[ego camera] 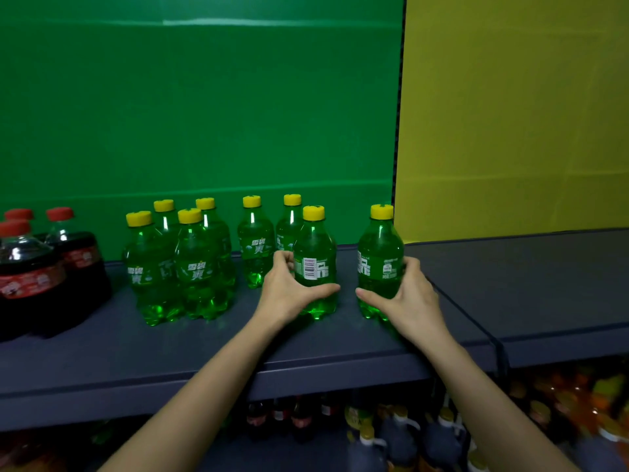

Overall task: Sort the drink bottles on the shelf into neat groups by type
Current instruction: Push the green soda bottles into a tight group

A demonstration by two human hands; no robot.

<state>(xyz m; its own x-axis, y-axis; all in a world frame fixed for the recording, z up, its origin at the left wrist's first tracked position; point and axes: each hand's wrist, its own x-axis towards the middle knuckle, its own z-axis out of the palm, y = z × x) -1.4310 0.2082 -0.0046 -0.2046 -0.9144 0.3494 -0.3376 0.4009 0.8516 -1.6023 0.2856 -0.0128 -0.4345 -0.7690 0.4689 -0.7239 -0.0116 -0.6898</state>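
Both grip: left hand (289, 294) the barcode bottle (315, 264), right hand (410, 298) the end bottle (379, 264); neighbours (197, 270) read 雪碧爽.

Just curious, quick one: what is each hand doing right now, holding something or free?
Left hand: gripping the green bottle with the barcode.
Right hand: gripping the rightmost green bottle.

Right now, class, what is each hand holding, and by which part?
The left hand holds the barcode bottle, the right hand the rightmost bottle, each round the body at label height.
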